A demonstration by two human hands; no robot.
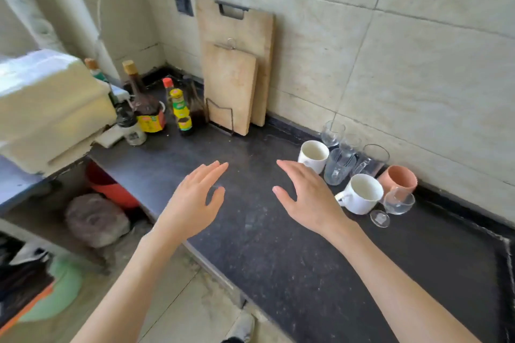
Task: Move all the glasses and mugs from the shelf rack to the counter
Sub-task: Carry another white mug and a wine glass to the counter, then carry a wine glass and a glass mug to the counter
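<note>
1. Head view, your hands: your left hand (pixel 195 203) and right hand (pixel 309 198) both hover palm-down over the bare middle of the dark worktop (pixel 278 259). The fingers (pixel 214 168) of each are straight and spread wide, and they hold nothing.

2. Head view, the glassware: the glasses and mugs stand in one cluster on the worktop against the tiled wall, to the right of your right hand. It holds a white mug (pixel 313 155) at the back, a second white mug (pixel 362 193) at the front, a terracotta cup (pixel 400 178), several clear glasses (pixel 338 166) between them, and a stemmed glass (pixel 397 200) lying tilted at the front edge of the group.

3. Head view, the relation that matters: the cluster lies right and slightly ahead of your right fingertips, with the back white mug just beside them. Your right hand is plainly the nearer one; your left is well apart from every piece.

4. Head view, the shelf rack: no rack shows in this picture, so you cannot tell from here whether anything is left on it. Judging by the pieces gathered on the worktop, the task looks well advanced or finished.

5. Head view, caution: the tilted stemmed glass touches or nearly touches the front mug, so a careless reach there could roll it.
</note>
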